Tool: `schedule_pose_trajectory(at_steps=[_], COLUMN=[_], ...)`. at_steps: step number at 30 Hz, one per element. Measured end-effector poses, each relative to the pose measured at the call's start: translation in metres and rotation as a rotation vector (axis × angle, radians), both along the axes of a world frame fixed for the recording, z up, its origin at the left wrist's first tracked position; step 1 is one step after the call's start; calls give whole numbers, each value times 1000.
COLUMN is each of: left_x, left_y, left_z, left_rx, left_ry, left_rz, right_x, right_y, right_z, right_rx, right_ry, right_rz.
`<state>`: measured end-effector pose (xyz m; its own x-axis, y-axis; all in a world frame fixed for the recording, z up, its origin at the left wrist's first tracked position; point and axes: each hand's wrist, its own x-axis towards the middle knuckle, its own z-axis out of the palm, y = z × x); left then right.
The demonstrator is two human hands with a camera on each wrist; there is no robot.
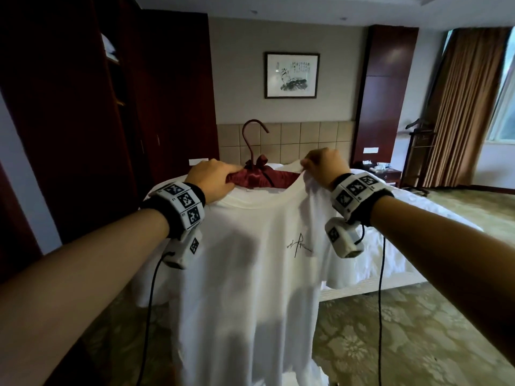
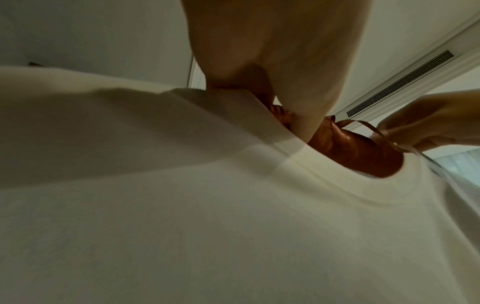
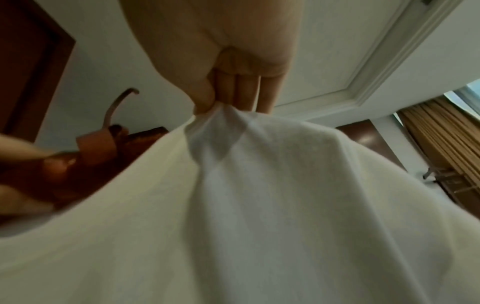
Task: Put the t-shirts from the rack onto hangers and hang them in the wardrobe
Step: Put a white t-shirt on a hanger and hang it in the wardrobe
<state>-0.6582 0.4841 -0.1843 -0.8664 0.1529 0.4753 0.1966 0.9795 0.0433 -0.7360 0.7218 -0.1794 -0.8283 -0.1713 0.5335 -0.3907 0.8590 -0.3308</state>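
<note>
While our left hand (image 1: 214, 177) grips the hanger (image 1: 259, 176) at its left arm, fingers curled round the padding, our right hand (image 1: 323, 165) pinches the t-shirt (image 1: 250, 274) shoulder just right of the hanger. The shirt hangs in front of the bed (image 1: 390, 235). We should stretch the collar over the right arm, then settle the seam evenly.

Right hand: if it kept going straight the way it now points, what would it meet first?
The right hand pinches the t-shirt shoulder and points away over the bed. Straight on, it would likely meet the padded headboard first, though depth is unclear.
</note>
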Motion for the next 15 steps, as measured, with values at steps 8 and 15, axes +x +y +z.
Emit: schedule_pose_trajectory(at_steps=[8,15], left_x=[1,1], left_y=[0,-8], left_z=[5,12], left_rx=[107,201], left_ry=[16,64], left_rz=[0,32], right_x=[-5,-16], right_y=[13,54], right_z=[8,-30], right_rx=[-67,-389], right_ry=[-65,-345], right_rz=[8,71])
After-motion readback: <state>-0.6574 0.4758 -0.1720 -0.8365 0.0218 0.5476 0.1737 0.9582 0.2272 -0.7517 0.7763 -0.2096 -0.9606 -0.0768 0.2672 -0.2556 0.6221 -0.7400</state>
